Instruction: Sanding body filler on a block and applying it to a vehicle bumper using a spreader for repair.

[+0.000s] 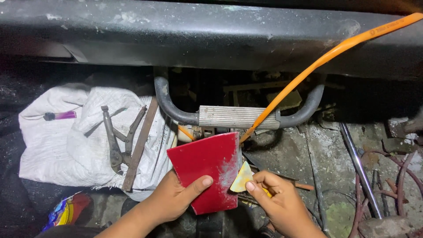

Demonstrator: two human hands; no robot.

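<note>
- pretty cluttered spot; a white sack (66, 145) lies on the left with rusty pliers (118, 141), a flat metal strip (140, 143) and a small purple lighter (61, 116) on it
- straight ahead there's a ribbed metal step (238, 117) on a bent grey tube under a dark bumper (198, 33); an orange hose (326, 57) runs diagonally across it, down behind the red panel (207, 169)
- left hand (174, 198) grips the red panel from below, thumb pressed flat on its face; panel sits centre, tilted
- right hand (280, 198) has fingers pinching a small yellow wedge (242, 178), touching the panel's scuffed right edge
</note>
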